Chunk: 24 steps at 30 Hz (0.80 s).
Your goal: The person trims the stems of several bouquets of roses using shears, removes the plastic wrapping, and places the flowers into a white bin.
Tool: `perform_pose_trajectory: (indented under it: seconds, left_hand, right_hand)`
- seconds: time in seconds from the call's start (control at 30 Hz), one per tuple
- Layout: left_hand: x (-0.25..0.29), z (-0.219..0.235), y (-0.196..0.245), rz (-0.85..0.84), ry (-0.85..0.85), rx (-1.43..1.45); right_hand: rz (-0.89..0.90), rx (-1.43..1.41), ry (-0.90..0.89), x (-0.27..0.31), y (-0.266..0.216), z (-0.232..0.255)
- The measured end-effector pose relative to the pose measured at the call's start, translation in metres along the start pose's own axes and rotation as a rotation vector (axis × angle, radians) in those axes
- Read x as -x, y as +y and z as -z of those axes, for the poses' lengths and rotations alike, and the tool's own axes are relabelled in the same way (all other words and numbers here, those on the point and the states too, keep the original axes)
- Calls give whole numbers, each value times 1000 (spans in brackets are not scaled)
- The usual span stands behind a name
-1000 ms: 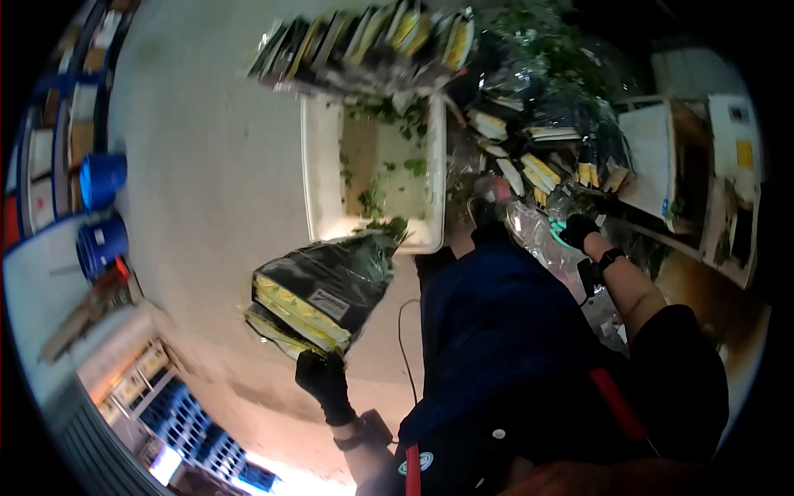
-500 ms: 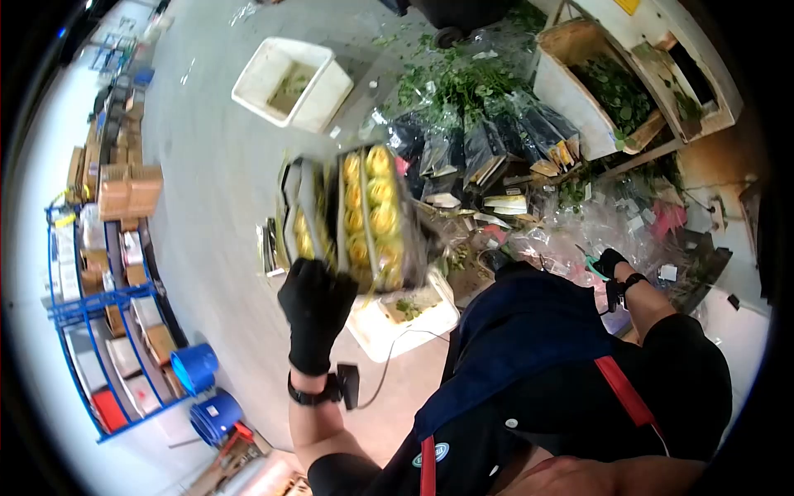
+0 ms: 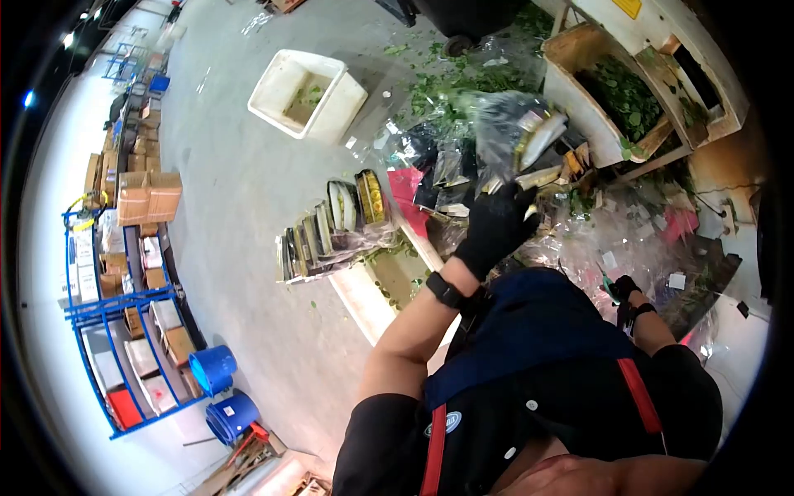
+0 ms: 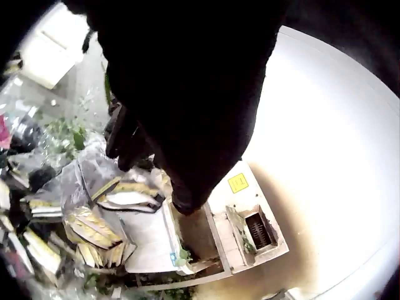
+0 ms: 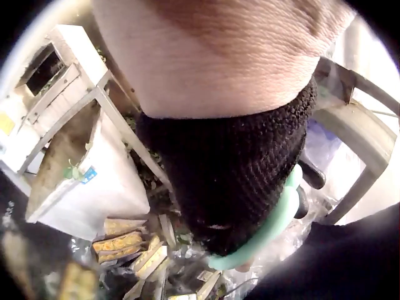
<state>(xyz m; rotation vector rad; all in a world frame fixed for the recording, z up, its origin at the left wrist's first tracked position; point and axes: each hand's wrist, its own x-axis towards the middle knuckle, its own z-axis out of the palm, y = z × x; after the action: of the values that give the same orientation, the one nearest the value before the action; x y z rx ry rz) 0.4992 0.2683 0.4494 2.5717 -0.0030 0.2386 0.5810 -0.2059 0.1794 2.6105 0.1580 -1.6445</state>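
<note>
My left hand (image 3: 500, 227), in a black glove, reaches over the pile of wrapped flower bunches with its fingers spread. Just beyond its fingertips is a blurred bunch of yellow flowers (image 3: 542, 140) in clear and black wrap, tilted on top of the pile; the left wrist view shows this bunch (image 4: 131, 197) close to the dark fingers. My right hand (image 3: 626, 291), gloved too, grips green-handled scissors (image 5: 275, 231) low on the right, above loose plastic wrap. A row of wrapped yellow rose bunches (image 3: 366, 197) stands along the white tub (image 3: 351, 302) beside me.
A second white tub (image 3: 339, 107) stands farther off on the grey floor. Cut leaves (image 3: 447, 87) and clear plastic wrap (image 3: 571, 231) litter the right side. A worn white cabinet (image 3: 591, 136) holds greenery. Blue buckets (image 3: 212, 369) and blue shelving (image 3: 124, 302) stand at left.
My left hand has swung from beside the tub to the pile on the right; the bunch it gripped is out of its grasp. My right hand stays low, keeping the scissors.
</note>
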Motion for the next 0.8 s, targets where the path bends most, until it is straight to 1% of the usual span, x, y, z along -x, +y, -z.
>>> perform_pose_trajectory:
  seconds: [0.03,0.07,0.13,0.17,0.2,0.27,0.3,0.33,0.4,0.47,0.53,0.57,0.6,0.63,0.67,0.7,0.8]
  left_hand:
    - [21,1,-3,28,-44,43]
    - [49,-9,-18,43,-68,135]
    - [108,-8,-35,196,-125,216]
    - [137,2,-38,382,-151,213]
    - [169,11,-41,571,-171,210]
    - [262,16,-51,710,30,182]
    - [300,28,-45,866,12,205]
    - [339,36,-37,1018,-4,233]
    - [435,21,-28,933,142,151]
    - [491,25,10,1244,221,296]
    - [538,20,41,1374,242,321]
    - [561,11,53,1351,305,374]
    - [583,2,64,1413,314,445]
    - [620,-25,70,1359,398,550]
    - [637,-31,77,1298,481,651]
    - [654,-37,85,1545,282,561]
    - [680,-35,116,1449,356,501]
  right_hand:
    - [24,-116,42,-20,11,-11]
    - [38,-140,42,-15,2,-7]
    - [79,-189,38,-8,-15,4]
    - [143,-26,92,-3,-28,10]
    - [126,-81,102,-3,-36,11]
    - [95,-183,112,0,-53,11]
    - [109,-189,103,31,-81,22]
    - [132,-199,111,26,-86,20]
    - [183,-183,97,54,-118,25]
    - [155,-72,74,54,-139,20]
    - [160,36,67,61,-163,12]
    - [173,91,74,62,-171,5]
    - [210,136,95,65,-182,-3]
    - [259,179,121,67,-193,-11]
    - [313,232,152,69,-205,-20]
    - [372,284,184,70,-218,-29]
    - [563,440,303,74,-253,-51]
